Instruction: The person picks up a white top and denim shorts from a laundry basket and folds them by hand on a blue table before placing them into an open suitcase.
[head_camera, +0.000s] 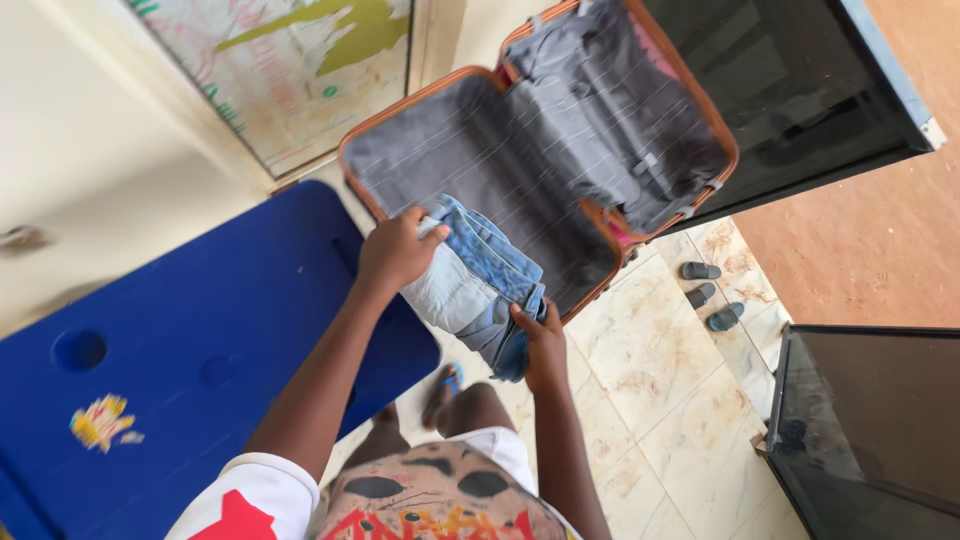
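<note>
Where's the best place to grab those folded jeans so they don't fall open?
Probably by the two short ends, one hand on each, as shown: the left hand grips the far end of the folded jeans, the right hand the near end. The bundle is long and stacked in layers, so pinching across all layers from both ends should keep the folds together over the open suitcase.

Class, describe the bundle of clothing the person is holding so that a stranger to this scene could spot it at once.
Find the open orange-edged suitcase with grey lining, lying beside the blue table. At its near edge, both hands grip folded denim jeans: left hand on top, right hand below. It is the only blue, faded-denim bundle there.
</note>
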